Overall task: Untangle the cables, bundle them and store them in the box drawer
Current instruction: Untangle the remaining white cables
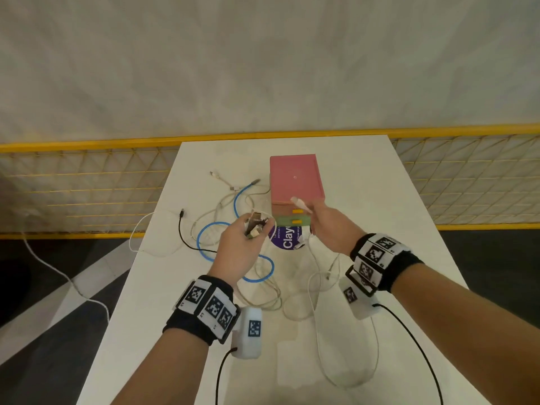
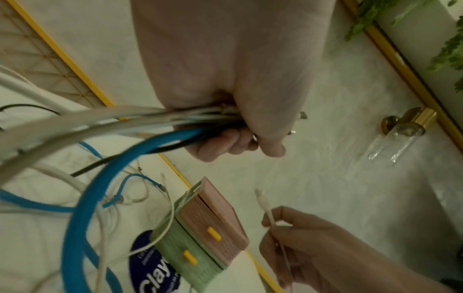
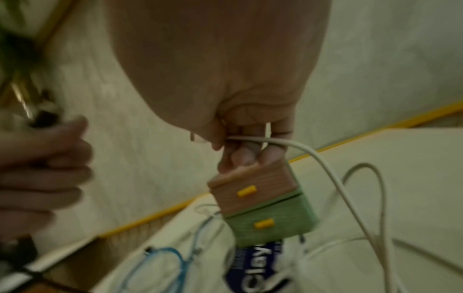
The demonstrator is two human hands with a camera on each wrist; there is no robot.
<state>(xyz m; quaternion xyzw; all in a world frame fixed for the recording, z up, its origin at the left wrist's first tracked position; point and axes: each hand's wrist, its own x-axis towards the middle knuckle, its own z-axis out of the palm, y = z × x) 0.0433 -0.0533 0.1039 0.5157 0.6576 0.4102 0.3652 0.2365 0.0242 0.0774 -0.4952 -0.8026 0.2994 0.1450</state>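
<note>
1 white cable plug (image 1: 298, 202) up-left from right hand (image 1: 328, 229)

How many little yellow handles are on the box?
2. One yellow handle is on the pink upper drawer, the other yellow handle on the green lower drawer. Other sides of the box are hidden.

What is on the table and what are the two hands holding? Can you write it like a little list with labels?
Left hand: grips a bunch of cable ends, among them the thick blue cable and a thin black cable
Right hand: pinches a white cable near its plug
Box: small pink box with a pink upper drawer and a green lower drawer, each with a yellow handle
Under the box: round dark blue sticker
Surface: white table, loose cables spread on it
</note>
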